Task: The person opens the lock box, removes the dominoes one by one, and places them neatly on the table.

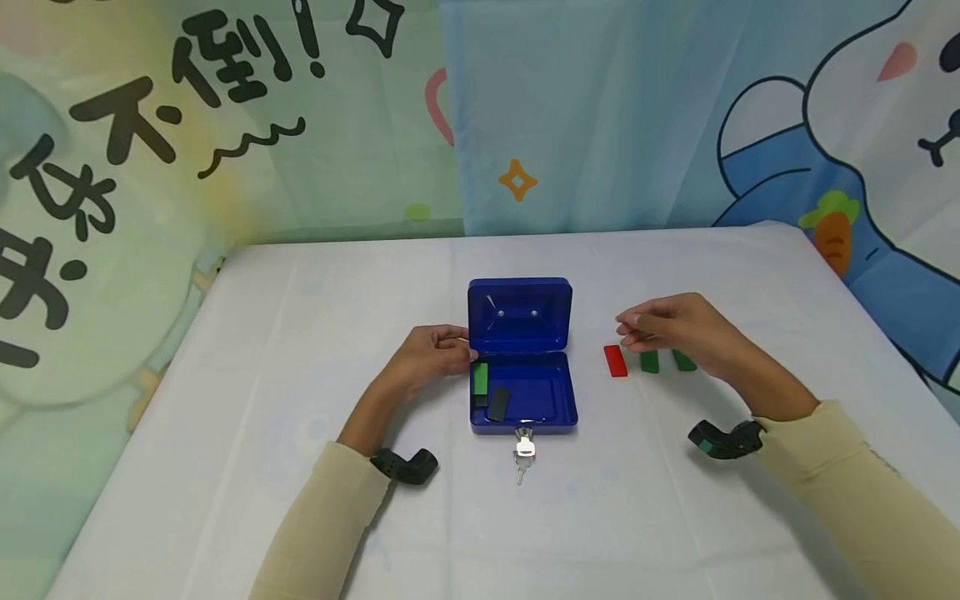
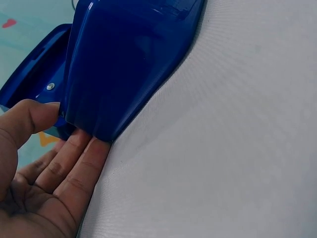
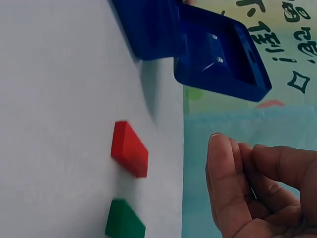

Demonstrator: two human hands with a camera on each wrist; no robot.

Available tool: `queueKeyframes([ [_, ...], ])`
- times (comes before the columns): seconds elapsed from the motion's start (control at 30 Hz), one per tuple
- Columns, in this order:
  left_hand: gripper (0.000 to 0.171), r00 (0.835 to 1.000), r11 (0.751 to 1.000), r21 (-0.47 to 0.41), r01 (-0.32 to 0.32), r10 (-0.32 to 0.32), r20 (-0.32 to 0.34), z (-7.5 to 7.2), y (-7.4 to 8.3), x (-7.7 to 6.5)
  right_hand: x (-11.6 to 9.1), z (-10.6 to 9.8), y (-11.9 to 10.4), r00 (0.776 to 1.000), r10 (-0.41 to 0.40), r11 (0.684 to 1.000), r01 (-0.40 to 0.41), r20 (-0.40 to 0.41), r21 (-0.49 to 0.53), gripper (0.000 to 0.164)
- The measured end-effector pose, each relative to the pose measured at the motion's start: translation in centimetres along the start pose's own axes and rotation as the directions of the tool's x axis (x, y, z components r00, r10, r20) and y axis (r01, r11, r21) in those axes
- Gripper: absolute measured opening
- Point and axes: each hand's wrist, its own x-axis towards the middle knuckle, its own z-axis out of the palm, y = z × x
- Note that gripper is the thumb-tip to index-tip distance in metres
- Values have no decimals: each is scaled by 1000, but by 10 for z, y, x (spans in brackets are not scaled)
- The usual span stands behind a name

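Observation:
A blue metal cash box (image 1: 522, 425) stands on the table with its lid (image 1: 519, 315) raised. Inside it, at the left, lie a light green block (image 1: 481, 379) and a dark block (image 1: 498, 405). My left hand (image 1: 435, 354) holds the box at its rear left corner. In the left wrist view, the thumb (image 2: 37, 116) is at the hinge and the fingers lie along the outer wall. My right hand (image 1: 675, 325) hovers above a red block (image 1: 616, 361) and two green blocks (image 1: 649, 362). Its fingers are loosely bent, with nothing visible between them and the thumb.
A key ring with silver keys (image 1: 524, 450) hangs from the lock at the box's front. White cloth covers the table (image 1: 300, 417). Printed curtains (image 1: 600, 125) stand behind its far edge. Each wrist carries a black camera mount (image 1: 405, 467).

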Motion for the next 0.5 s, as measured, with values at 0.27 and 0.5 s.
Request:
queueKeyframes([
  [0.27, 45, 1000, 1000, 1, 1, -1, 1, 0, -1, -1, 6, 22, -15, 999, -8, 999, 6, 49, 51, 37],
  [0.5, 44, 1000, 1000, 3, -11, 11, 8, -1, -1, 0, 11, 36, -19, 995, -24, 995, 15, 92, 95, 34],
])
